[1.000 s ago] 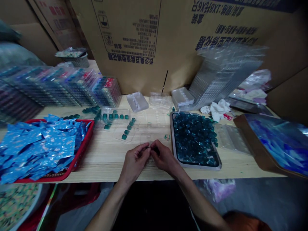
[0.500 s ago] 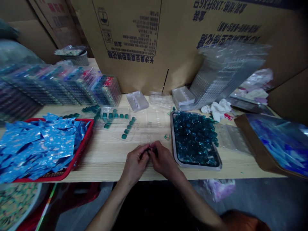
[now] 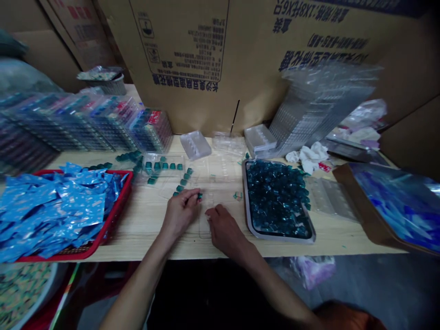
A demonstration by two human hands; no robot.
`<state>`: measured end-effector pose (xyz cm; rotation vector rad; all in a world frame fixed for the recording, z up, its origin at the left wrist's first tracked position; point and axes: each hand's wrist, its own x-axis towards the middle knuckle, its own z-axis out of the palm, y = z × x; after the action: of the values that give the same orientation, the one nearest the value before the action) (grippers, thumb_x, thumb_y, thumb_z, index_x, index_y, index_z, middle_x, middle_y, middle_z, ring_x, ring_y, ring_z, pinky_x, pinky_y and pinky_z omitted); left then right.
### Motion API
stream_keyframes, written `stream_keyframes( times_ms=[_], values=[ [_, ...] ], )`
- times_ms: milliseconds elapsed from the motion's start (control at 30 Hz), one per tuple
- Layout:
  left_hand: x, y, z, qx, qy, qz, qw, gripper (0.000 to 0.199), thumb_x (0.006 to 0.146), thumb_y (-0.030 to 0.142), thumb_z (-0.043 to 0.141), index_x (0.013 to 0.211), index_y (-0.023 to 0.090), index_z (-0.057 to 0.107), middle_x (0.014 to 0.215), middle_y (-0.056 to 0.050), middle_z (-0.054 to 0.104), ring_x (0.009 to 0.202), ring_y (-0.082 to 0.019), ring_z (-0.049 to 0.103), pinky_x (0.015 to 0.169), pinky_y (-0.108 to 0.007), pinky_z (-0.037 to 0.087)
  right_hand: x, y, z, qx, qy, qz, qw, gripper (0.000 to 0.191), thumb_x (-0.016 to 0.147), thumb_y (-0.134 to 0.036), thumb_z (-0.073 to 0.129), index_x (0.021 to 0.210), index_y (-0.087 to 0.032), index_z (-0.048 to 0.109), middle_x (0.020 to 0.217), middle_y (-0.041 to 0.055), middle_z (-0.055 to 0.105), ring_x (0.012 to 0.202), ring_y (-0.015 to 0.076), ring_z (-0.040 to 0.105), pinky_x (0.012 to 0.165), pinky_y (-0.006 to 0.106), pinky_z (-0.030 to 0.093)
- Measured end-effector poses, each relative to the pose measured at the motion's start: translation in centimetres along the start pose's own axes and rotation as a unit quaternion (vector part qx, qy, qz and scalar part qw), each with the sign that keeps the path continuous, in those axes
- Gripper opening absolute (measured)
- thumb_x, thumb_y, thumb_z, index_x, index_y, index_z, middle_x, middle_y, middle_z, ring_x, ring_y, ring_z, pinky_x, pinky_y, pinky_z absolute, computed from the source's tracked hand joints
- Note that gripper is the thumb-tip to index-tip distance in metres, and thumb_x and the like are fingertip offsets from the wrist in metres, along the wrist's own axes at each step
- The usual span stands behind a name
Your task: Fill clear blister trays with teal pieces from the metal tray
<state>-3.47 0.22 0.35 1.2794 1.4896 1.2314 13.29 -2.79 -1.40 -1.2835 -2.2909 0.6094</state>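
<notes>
My left hand [image 3: 181, 211] pinches a small dark-green translucent piece [image 3: 200, 195] between thumb and fingertips. It hovers over a clear plastic tray [image 3: 205, 231] on the tabletop. To the right, my right hand [image 3: 225, 229] is closed, its fingertips together above the same tray; what lies between them, if anything, I cannot make out. Just beyond my left hand, a short row of green pieces [image 3: 185, 176] runs diagonally in another clear tray. Farther back, more green pieces [image 3: 165, 166] stand lined up. A metal tray [image 3: 246, 201] heaped with green pieces is right of my right hand.
At the left is a red basket [image 3: 128, 183] full of blue packets. Behind it stand stacks of filled clear boxes [image 3: 151, 130]. Empty clear trays [image 3: 295, 117] are piled at the back right, before a large cardboard box [image 3: 192, 110]. A carton of blue film [image 3: 354, 201] stands far right.
My hands, together before, have come apart. The left one has moved left and away from me with a green piece; the right has shifted slightly toward me, uncovering part of the clear tray.
</notes>
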Motion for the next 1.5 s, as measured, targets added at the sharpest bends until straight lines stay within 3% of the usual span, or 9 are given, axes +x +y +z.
stream_keyframes(
  times_ms=[200, 300, 567, 667, 800, 900, 1133, 1333, 1500],
  values=[
    [4.0, -1.2, 1.4, 0.171, -0.081, 0.149, 0.971, 0.018, 0.077, 0.018, 0.066, 0.09, 0.022, 0.078, 0.09, -0.006, 0.074, 0.083, -0.021, 0.067, 0.079, -0.032, 0.051, 0.7, -0.3, 0.3, -0.037, -0.02, -0.016, 0.999, 0.023, 0.088, -0.004, 0.046, 0.106, -0.012, 0.059, 0.099, 0.0134, 0.052, 0.091, 0.0248, 0.052, 0.082, 0.038, 0.047],
    [4.5, -1.7, 1.8, 0.224, -0.136, 0.181, 0.948, 0.021, 0.081, 0.013, 0.06, 0.09, 0.021, 0.078, 0.091, -0.008, 0.074, 0.086, -0.021, 0.067, 0.082, -0.032, 0.051, 0.8, -0.2, 0.2, -0.035, -0.024, -0.015, 0.999, 0.022, 0.088, -0.004, 0.045, 0.103, -0.011, 0.059, 0.099, 0.0144, 0.052, 0.092, 0.0258, 0.052, 0.082, 0.039, 0.046],
    [4.2, -2.2, 2.4, 0.331, -0.18, 0.233, 0.896, 0.028, 0.084, 0.008, 0.053, 0.089, 0.021, 0.077, 0.089, -0.008, 0.071, 0.088, -0.021, 0.065, 0.077, -0.029, 0.049, 0.8, -0.2, 0.2, -0.028, -0.03, -0.016, 0.999, 0.019, 0.087, -0.005, 0.046, 0.099, -0.012, 0.057, 0.098, 0.0148, 0.053, 0.091, 0.0255, 0.052, 0.082, 0.04, 0.047],
    [3.9, -2.7, 2.3, 0.352, -0.167, 0.244, 0.888, 0.032, 0.086, 0.007, 0.049, 0.1, 0.02, 0.074, 0.096, -0.008, 0.068, 0.089, -0.02, 0.064, 0.077, -0.028, 0.05, 0.8, 0.4, 0.1, 0.027, -0.017, -0.009, 0.999, 0.016, 0.087, -0.009, 0.047, 0.1, -0.015, 0.055, 0.101, 0.0126, 0.054, 0.093, 0.0242, 0.053, 0.084, 0.039, 0.047],
    [2.1, -2.1, 1.9, 0.307, -0.084, 0.245, 0.916, 0.042, 0.087, 0.009, 0.048, 0.126, 0.018, 0.062, 0.107, -0.01, 0.066, 0.095, -0.021, 0.064, 0.082, -0.031, 0.052, 0.9, 2.4, -0.1, 0.175, 0.012, 0.019, 0.984, 0.036, 0.081, -0.01, 0.052, 0.115, -0.017, 0.051, 0.096, 0.0063, 0.058, 0.085, 0.0196, 0.057, 0.081, 0.036, 0.049],
    [-0.3, -0.5, 2.1, 0.21, -0.009, 0.211, 0.955, 0.03, 0.093, 0.017, 0.048, 0.118, 0.018, 0.066, 0.102, -0.008, 0.067, 0.092, -0.019, 0.065, 0.081, -0.03, 0.052, 1.3, 3.5, -0.1, 0.278, 0.055, 0.059, 0.957, 0.045, 0.08, -0.009, 0.049, 0.123, -0.021, 0.048, 0.098, 0.0043, 0.061, 0.082, 0.0168, 0.06, 0.078, 0.032, 0.051],
    [-2.8, 1.1, 4.0, 0.054, -0.028, 0.116, 0.991, 0.019, 0.084, 0.023, 0.065, 0.101, 0.02, 0.073, 0.097, -0.006, 0.069, 0.087, -0.017, 0.066, 0.078, -0.028, 0.051, 1.7, 2.5, 0.3, 0.446, 0.093, 0.049, 0.889, 0.057, 0.078, -0.013, 0.049, 0.134, -0.024, 0.043, 0.119, 0.0071, 0.064, 0.105, 0.018, 0.064, 0.098, 0.037, 0.049],
    [-2.3, 1.5, 3.8, -0.195, -0.042, -0.073, 0.977, 0.03, 0.075, 0.031, 0.075, 0.102, 0.017, 0.074, 0.096, -0.007, 0.073, 0.085, -0.017, 0.066, 0.079, -0.028, 0.051, 1.7, 2.3, -1.6, 0.326, 0.102, 0.058, 0.938, 0.025, 0.085, -0.02, 0.049, 0.109, -0.021, 0.057, 0.098, 0.0052, 0.067, 0.088, 0.0184, 0.064, 0.076, 0.032, 0.051],
    [-2.8, 2.1, 4.1, -0.204, -0.023, -0.071, 0.976, 0.029, 0.072, 0.031, 0.079, 0.098, 0.018, 0.077, 0.104, -0.007, 0.071, 0.091, -0.015, 0.064, 0.081, -0.024, 0.048, 1.7, 1.3, -2.2, 0.242, 0.147, 0.051, 0.958, 0.006, 0.086, -0.02, 0.048, 0.092, -0.021, 0.05, 0.081, 0.0011, 0.059, 0.071, 0.0162, 0.058, 0.065, 0.028, 0.043]
  ],
)
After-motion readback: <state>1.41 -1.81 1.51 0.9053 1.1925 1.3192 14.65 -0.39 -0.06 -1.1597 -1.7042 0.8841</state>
